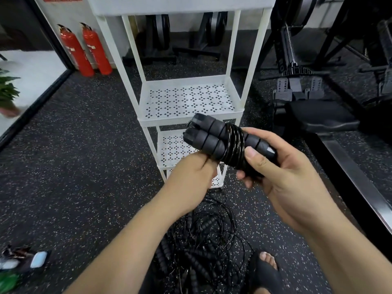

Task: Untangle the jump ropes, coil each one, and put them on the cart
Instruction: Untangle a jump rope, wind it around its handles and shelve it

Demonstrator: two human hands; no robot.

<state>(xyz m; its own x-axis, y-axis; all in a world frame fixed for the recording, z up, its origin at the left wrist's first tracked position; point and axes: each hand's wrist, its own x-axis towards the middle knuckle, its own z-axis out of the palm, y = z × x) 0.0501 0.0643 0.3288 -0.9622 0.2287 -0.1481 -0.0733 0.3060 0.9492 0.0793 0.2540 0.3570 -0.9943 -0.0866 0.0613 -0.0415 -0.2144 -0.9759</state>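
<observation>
**One rope coiled in hand, the rest heaped on the floor**

We held a coiled black jump rope (231,145) in front of a tall white metal cart (188,98) with perforated shelves. The rope's two ribbed foam handles lay side by side, and its thin cord was wound round their middle. Our right hand (282,172) gripped the near ends of the handles, with the thumb laid over the top and the fingers curled underneath. Our left hand (191,175) came up from below. Its fingers were curled against the underside of the handles' far half, though we could not tell just what they pinched. Near us, on the speckled black rubber floor (84,166), lay a tangled heap of black jump ropes (201,251), just beside a foot in a black slipper (265,270). Two red fire extinguishers (87,49) stood far left against the wall.
</observation>
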